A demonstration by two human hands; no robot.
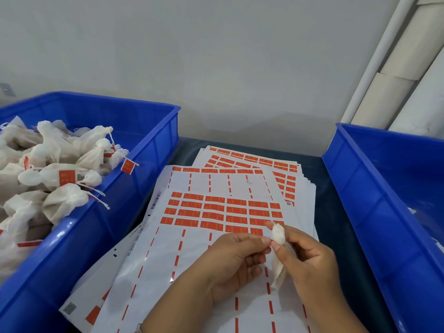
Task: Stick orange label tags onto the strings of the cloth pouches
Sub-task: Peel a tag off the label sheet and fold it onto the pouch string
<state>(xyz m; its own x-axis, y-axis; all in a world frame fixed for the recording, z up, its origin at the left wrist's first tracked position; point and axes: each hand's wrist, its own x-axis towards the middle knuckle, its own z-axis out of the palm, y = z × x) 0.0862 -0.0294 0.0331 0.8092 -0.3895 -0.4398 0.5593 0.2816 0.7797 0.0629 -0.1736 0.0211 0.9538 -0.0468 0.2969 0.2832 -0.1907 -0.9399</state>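
Here, both hands over the sticker sheets (211, 212) mid-table, right hand (310, 258) fingers curled around a small white pouch (278, 246), left hand (237, 260) pinching its top, tagged pouches (55, 174) piled in the blue bin (149, 131) at the left edge

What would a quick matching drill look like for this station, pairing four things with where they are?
Things:
1. white cloth pouch without a tag
2. white cloth pouches with orange tags
3. white sheets of orange label stickers
4. blue plastic bin on the right

Places:
A. piled in the blue plastic bin on the left
B. flat on the dark tabletop
C. held in both hands
D. at the right frame edge

Pairs: 1-C, 2-A, 3-B, 4-D
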